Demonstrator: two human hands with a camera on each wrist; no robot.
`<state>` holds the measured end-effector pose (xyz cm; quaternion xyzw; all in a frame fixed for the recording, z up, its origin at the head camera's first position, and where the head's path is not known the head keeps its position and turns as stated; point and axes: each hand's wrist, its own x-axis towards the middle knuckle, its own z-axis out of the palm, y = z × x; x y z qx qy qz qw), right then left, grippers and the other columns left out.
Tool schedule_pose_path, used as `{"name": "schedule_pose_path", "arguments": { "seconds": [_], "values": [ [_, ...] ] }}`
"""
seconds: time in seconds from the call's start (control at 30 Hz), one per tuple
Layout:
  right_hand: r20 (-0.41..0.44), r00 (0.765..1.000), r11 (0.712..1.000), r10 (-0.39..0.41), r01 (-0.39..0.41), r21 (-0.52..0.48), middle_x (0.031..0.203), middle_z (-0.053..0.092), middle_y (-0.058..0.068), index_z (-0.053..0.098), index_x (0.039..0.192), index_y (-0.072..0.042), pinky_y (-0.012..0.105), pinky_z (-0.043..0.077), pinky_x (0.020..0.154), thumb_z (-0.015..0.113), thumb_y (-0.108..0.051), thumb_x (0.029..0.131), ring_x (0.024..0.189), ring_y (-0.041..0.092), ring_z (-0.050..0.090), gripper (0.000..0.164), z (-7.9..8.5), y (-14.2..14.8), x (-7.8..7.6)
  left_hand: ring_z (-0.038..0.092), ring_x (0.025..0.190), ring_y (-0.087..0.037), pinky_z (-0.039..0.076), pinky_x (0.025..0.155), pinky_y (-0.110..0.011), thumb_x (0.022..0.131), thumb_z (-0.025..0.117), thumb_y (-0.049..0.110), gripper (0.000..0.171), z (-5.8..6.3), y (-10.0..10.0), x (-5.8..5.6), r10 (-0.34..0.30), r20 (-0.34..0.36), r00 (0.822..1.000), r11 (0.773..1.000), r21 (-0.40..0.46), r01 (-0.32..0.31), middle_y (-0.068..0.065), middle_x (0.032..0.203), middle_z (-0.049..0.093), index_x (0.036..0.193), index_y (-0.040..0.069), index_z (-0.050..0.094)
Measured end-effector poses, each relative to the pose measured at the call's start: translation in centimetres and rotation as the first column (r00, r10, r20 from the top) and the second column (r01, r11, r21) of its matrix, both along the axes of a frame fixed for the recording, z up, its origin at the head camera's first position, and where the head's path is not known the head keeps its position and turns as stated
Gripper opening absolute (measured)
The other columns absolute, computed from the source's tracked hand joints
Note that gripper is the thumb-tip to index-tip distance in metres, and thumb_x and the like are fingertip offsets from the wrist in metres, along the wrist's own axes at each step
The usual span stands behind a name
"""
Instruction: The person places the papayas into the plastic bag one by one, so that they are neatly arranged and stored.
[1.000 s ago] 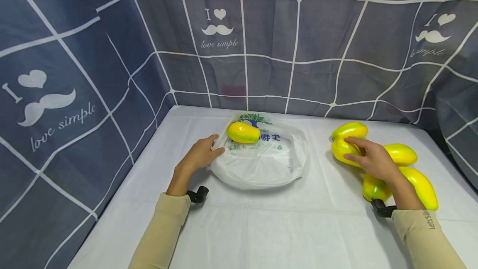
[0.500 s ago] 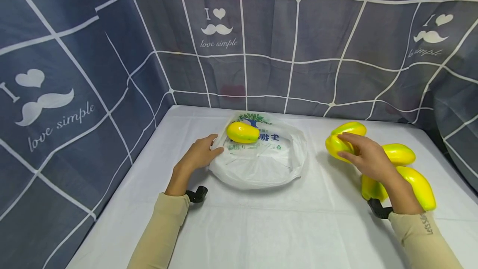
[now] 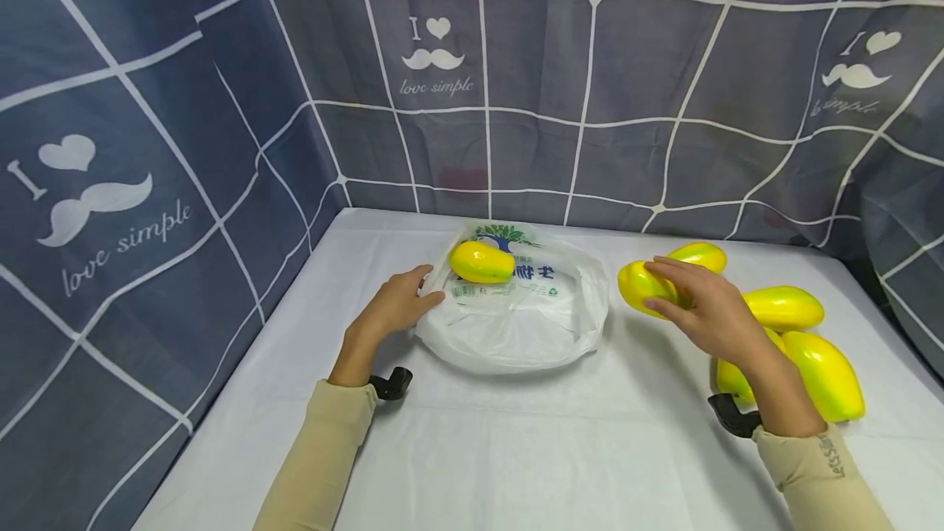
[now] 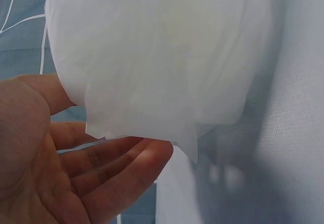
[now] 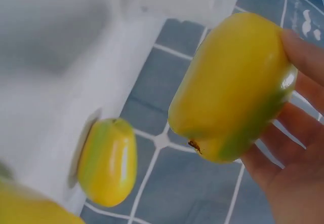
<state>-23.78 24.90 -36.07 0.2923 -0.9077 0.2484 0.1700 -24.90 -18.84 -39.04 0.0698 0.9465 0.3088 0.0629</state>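
In the head view my left hand point(image 3: 394, 301) is at the left edge of a white plastic bag point(image 3: 516, 330), thumb and fingers holding its rim. The left wrist view shows the bag's thin film point(image 4: 152, 62) covering my thumb tip and some fingertips. One yellow papaya point(image 3: 483, 261) lies on its side at the bag's back left. To the right of the bag, my right hand point(image 3: 708, 310) grips another papaya point(image 5: 233, 89), yellow with a green streak, above the table. Its thumb and fingers wrap one end.
Several more papayas lie at the right: one point(image 3: 701, 255) at the back, one point(image 3: 785, 307) beyond my wrist, and one point(image 3: 826, 371) beside my forearm. A white cloth covers the table point(image 3: 531, 449). Dark checked curtains point(image 3: 531, 146) stand behind and at the left.
My right hand has lifted its papaya off the group and carried it left toward the bag. The left hand and the bag have stayed in place.
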Motion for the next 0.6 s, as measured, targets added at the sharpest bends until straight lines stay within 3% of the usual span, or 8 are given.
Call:
{"name": "schedule_pose_path", "arguments": {
  "seconds": [0.23, 0.6],
  "values": [
    [-0.038, 0.998, 0.998, 0.046, -0.048, -0.038, 0.132, 0.059, 0.019, 0.062, 0.13, -0.002, 0.055, 0.041, 0.094, 0.082, -0.009, 0.08, 0.12, 0.04, 0.054, 0.055, 0.3, -2.1, 0.7, 0.057, 0.113, -0.035, 0.045, 0.096, -0.051, 0.099, 0.059, 0.031, 0.061, -0.3, 0.3, -0.3, 0.002, 0.009, 1.0, 1.0, -0.002, -0.002, -0.023, 0.133, 0.056, 0.149, 0.002, 0.039],
    [-0.01, 0.989, 0.984, 0.147, -0.147, -0.104, 0.134, 0.058, 0.018, 0.062, 0.131, -0.002, 0.054, 0.039, 0.1, 0.08, -0.011, 0.083, 0.124, 0.036, 0.052, 0.052, 0.4, -6.9, 0.1, 0.057, 0.114, -0.036, 0.045, 0.096, -0.052, 0.098, 0.059, 0.032, 0.062, -0.3, 0.1, -0.3, 0.01, 0.006, 1.0, 1.0, 0.001, -0.01, -0.023, 0.133, 0.056, 0.15, 0.003, 0.038]
  ]
}}
